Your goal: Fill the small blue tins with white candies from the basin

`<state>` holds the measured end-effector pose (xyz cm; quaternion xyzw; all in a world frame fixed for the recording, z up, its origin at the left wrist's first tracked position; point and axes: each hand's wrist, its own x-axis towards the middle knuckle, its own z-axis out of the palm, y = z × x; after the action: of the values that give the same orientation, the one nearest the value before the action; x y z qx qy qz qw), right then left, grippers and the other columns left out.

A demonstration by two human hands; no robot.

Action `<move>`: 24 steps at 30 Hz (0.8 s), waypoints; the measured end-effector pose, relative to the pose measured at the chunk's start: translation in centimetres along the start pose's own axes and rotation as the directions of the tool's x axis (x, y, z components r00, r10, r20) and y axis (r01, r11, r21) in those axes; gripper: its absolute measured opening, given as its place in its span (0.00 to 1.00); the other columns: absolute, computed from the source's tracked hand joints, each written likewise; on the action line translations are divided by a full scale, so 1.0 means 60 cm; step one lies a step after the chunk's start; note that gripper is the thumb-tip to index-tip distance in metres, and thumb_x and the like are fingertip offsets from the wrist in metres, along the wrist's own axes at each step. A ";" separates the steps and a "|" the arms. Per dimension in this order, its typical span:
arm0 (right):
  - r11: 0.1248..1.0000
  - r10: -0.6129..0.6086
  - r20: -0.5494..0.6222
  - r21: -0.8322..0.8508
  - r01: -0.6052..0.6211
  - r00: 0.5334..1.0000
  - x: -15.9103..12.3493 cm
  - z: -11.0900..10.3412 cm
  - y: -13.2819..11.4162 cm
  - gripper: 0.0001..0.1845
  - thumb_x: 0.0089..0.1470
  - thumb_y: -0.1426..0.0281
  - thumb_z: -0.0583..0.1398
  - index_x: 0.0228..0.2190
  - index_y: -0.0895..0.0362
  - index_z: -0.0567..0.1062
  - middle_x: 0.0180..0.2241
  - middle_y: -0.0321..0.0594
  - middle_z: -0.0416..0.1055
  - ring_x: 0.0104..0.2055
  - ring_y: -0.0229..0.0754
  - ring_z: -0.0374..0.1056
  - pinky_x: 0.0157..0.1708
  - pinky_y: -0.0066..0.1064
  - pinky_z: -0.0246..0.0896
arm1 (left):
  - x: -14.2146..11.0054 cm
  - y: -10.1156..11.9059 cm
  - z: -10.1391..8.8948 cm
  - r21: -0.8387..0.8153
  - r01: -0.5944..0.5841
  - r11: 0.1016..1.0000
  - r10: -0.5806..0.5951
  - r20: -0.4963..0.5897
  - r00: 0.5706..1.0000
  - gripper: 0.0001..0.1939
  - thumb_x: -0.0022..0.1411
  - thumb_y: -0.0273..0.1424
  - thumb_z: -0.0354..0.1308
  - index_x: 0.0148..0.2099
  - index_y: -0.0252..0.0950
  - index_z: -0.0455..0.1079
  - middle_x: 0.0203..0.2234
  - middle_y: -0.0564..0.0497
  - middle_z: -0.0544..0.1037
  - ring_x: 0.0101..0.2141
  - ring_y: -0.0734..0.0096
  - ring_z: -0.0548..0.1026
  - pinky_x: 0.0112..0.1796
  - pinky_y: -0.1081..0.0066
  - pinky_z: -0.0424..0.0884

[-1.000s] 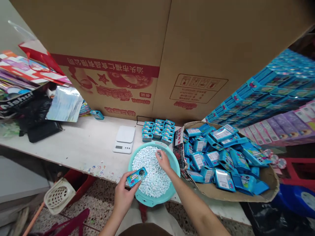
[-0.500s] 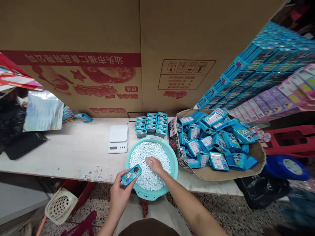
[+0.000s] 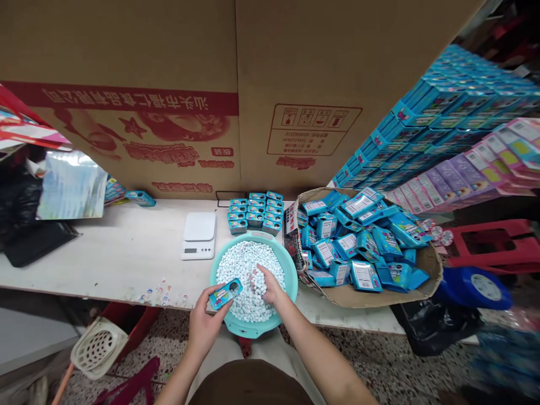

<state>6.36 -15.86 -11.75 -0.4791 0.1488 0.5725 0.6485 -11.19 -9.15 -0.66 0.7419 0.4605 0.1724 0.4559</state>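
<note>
Between the thumb and fingers of my left hand (image 3: 206, 316) is a small blue candy box (image 3: 226, 294), tilted, with a round dark window on its face. It hangs over the left rim of a turquoise basin (image 3: 291, 298). White candies (image 3: 242, 259) fill the basin. My right hand (image 3: 270, 285) is down in them, its fingers curled around a scoop of candies with the palm turned up. Just behind the basin stand several stacked blue candy boxes (image 3: 255, 211) in rows.
A white digital scale (image 3: 199, 236) lies left of the basin. On the right, a cut-open carton (image 3: 434, 275) holds many blue boxes. Large brown cardboard (image 3: 169, 50) walls off the back. Blue boxes (image 3: 422, 112) are piled at the far right. A blue-and-white round object (image 3: 485, 287) sits right of the carton.
My right hand has turned and closed around a scoop of white candies, where before its fingertips dipped into them. The candy box stays in my left hand. The view has shifted slightly.
</note>
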 end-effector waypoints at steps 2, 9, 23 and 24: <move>0.999 0.017 0.021 0.045 -0.018 1.000 -0.018 0.004 -0.018 0.15 0.47 0.59 0.59 0.19 0.56 0.66 0.16 0.34 0.67 0.16 0.35 0.61 0.18 0.27 0.59 | -0.003 -0.003 0.003 0.000 0.001 1.000 -0.001 0.028 1.000 0.18 0.53 0.40 0.61 0.45 0.39 0.68 0.40 0.48 0.77 0.39 0.63 0.76 0.40 0.67 0.72; 0.961 -0.172 0.041 0.228 0.159 0.984 -0.089 0.040 -0.075 0.14 0.51 0.59 0.56 0.20 0.54 0.62 0.18 0.31 0.64 0.18 0.34 0.60 0.18 0.27 0.59 | -0.012 -0.013 0.031 0.035 -0.067 0.997 0.064 0.066 0.996 0.16 0.52 0.37 0.61 0.44 0.40 0.70 0.41 0.48 0.77 0.43 0.59 0.74 0.45 0.63 0.69; 0.939 -0.334 0.053 0.102 0.328 0.941 -0.156 0.074 -0.075 0.19 0.52 0.54 0.53 0.18 0.52 0.58 0.16 0.29 0.60 0.17 0.36 0.60 0.23 0.33 0.62 | -0.036 0.030 0.069 0.004 -0.140 0.990 0.138 0.094 0.986 0.17 0.48 0.32 0.64 0.43 0.41 0.70 0.41 0.49 0.77 0.44 0.59 0.73 0.46 0.61 0.68; 0.939 -0.331 0.041 0.114 0.325 0.943 -0.159 0.075 -0.075 0.19 0.52 0.54 0.53 0.18 0.53 0.59 0.16 0.29 0.61 0.17 0.36 0.60 0.23 0.32 0.62 | -0.036 0.032 0.069 0.006 -0.149 0.989 0.148 0.093 0.985 0.17 0.48 0.31 0.64 0.43 0.41 0.71 0.41 0.48 0.77 0.44 0.59 0.73 0.46 0.61 0.68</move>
<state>5.90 -17.52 -0.40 -0.4452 0.0774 0.4617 0.7633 -8.49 -13.38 -0.87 0.7841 0.3834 0.1684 0.4580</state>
